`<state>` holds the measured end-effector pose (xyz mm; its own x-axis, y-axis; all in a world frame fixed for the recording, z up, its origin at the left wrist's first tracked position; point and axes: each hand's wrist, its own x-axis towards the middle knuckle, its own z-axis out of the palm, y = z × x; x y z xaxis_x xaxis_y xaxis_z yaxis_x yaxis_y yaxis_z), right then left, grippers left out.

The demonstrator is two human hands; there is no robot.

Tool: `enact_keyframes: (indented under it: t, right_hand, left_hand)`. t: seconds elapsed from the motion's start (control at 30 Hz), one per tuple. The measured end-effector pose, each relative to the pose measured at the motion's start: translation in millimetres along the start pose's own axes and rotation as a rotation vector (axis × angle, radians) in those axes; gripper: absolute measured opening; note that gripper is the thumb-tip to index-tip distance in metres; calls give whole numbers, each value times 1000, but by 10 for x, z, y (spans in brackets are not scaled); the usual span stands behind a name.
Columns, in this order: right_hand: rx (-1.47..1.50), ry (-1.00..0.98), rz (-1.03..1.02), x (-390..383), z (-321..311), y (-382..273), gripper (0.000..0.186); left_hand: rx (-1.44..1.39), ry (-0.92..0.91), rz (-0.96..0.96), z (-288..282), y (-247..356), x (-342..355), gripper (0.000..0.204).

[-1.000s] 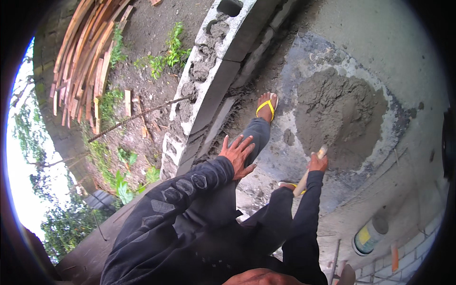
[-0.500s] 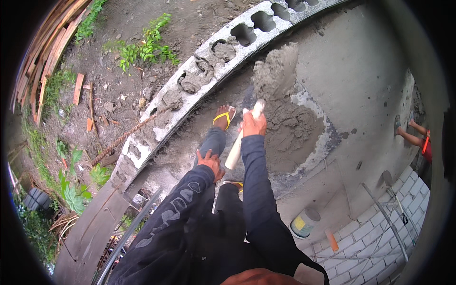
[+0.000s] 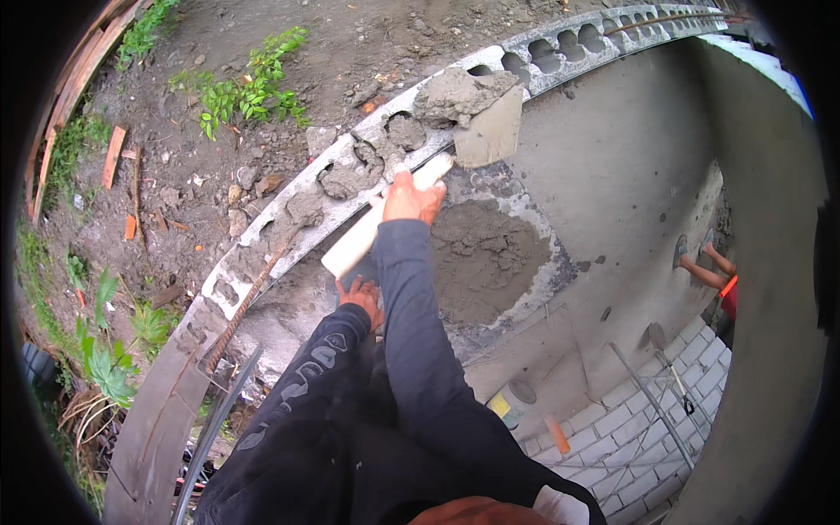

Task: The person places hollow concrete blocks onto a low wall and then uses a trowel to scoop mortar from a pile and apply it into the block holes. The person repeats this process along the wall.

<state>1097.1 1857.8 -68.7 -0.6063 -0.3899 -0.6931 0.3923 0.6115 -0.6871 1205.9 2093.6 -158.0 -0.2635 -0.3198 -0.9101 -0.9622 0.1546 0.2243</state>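
Observation:
In my right hand (image 3: 414,199) is the pale, thick handle of a shovel (image 3: 492,136), with the fingers closed round it. Wet grey mortar (image 3: 459,96) sits on the flat blade and reaches over the top of a curved-looking hollow-block wall (image 3: 219,284). Some of the wall's cells hold mortar; those farther along are hollow. My left hand (image 3: 363,297) lies on my left leg with its fingers spread, holding nothing. Right of the shovel, a mortar heap (image 3: 490,254) rests on the floor.
A rusty steel bar (image 3: 262,276) leans across the wall's near part. At lower right are a bucket (image 3: 516,402), an orange cylinder-like piece (image 3: 557,435) and pale blocks (image 3: 612,424). Another person's legs (image 3: 707,269) show at the right. Plants (image 3: 249,87) grow beyond the wall.
The loaded shovel has moved left from above the mortar heap to the wall's top, and mortar now lies over the wall there. My left hand has stayed on my leg.

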Motion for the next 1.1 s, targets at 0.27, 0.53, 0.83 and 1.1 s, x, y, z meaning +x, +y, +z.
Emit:
enact_keyframes:
  t: [0.27, 0.53, 0.83, 1.1]
  right_hand:
    - [-648, -40, -385, 190, -1005, 62, 59]
    - [-1165, -174, -597, 731, -1156, -2, 48]
    - [-1075, -74, -706, 1390, -1364, -627, 40]
    - [-1104, 20, -600, 1908, -1058, -570, 42]
  left_hand:
    - [-147, -182, -184, -502, 35, -650, 88]
    - [-6, -82, -121, -505, 44, -503, 86]
    - [9, -40, -101, -458, 64, -500, 87]
    - [8, -13, -86, -395, 96, -497, 87]
